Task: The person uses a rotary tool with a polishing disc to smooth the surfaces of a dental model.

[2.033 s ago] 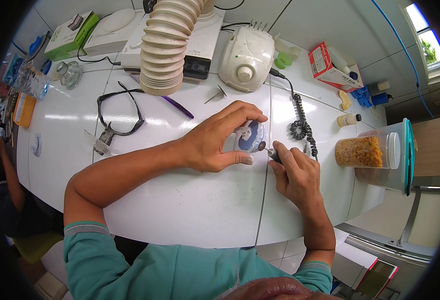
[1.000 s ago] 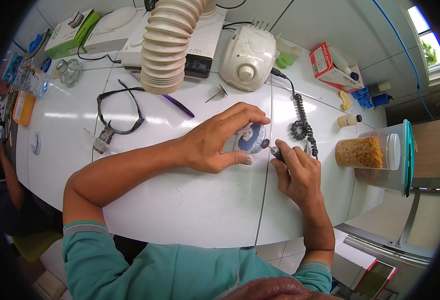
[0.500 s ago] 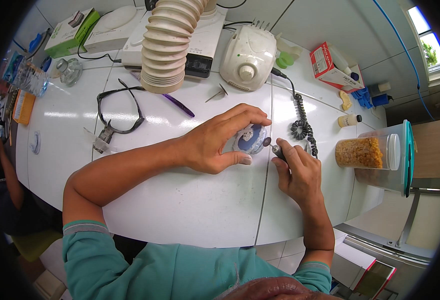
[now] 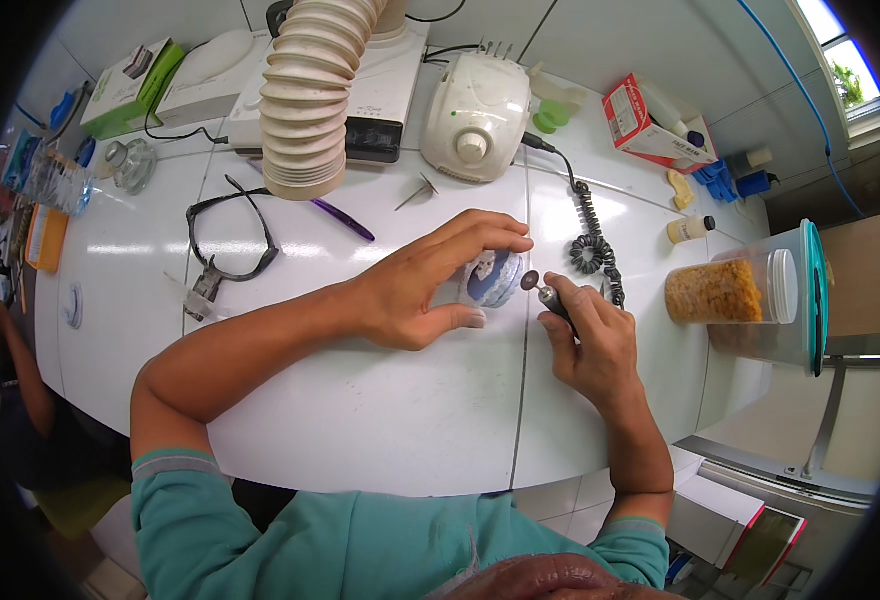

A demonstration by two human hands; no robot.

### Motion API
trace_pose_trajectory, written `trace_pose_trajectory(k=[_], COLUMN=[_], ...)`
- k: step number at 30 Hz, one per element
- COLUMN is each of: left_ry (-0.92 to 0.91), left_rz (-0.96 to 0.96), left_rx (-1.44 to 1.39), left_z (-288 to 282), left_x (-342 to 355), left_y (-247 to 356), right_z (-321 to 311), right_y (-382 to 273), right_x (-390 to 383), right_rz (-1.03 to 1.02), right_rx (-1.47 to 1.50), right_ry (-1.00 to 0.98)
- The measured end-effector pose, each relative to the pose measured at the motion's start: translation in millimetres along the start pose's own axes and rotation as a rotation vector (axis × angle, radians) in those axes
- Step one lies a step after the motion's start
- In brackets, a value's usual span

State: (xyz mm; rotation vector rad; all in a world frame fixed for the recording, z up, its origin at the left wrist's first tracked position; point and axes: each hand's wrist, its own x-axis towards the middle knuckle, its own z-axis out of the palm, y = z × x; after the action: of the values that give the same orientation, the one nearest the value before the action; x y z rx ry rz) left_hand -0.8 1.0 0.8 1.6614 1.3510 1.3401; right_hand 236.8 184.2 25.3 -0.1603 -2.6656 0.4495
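Observation:
My left hand (image 4: 405,295) curves its thumb and fingers around a blue and white dental model (image 4: 490,278), holding it just above the white worktop. In my right hand (image 4: 600,350) is a dark, slim rotary handpiece (image 4: 554,301), gripped like a pen. A small dark cutting disc (image 4: 530,280) sits on its tip, facing the right side of the model with a narrow gap between them. My fingers cover part of the model's left side.
Ahead stand a ribbed suction hose (image 4: 305,110) and a white control unit (image 4: 475,115) with a coiled cord (image 4: 590,250). Black glasses (image 4: 235,235) and a purple pen (image 4: 345,220) lie left. A tub of orange-yellow pieces (image 4: 715,292) is right. Another person's arm (image 4: 22,365) shows far left.
The disc has come slightly away from the model's edge. The model is tilted a little differently in my left hand. The whole view has shifted slightly.

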Motion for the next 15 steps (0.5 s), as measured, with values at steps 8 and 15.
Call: trace_pose_trajectory(k=[8,15], left_ry=[-0.003,0.009], left_rz=[-0.031,-0.039], left_rx=[0.001,0.03], left_z=[2.2,1.7], left_x=[-0.8,-0.4], left_y=[0.3,4.1], right_z=[-1.0,-1.4], right_y=[0.5,-0.8], right_x=[-2.1,-2.2], right_rz=[-0.004,-0.006], right_rx=[-0.045,-0.057], right_ry=[-0.019,-0.027])
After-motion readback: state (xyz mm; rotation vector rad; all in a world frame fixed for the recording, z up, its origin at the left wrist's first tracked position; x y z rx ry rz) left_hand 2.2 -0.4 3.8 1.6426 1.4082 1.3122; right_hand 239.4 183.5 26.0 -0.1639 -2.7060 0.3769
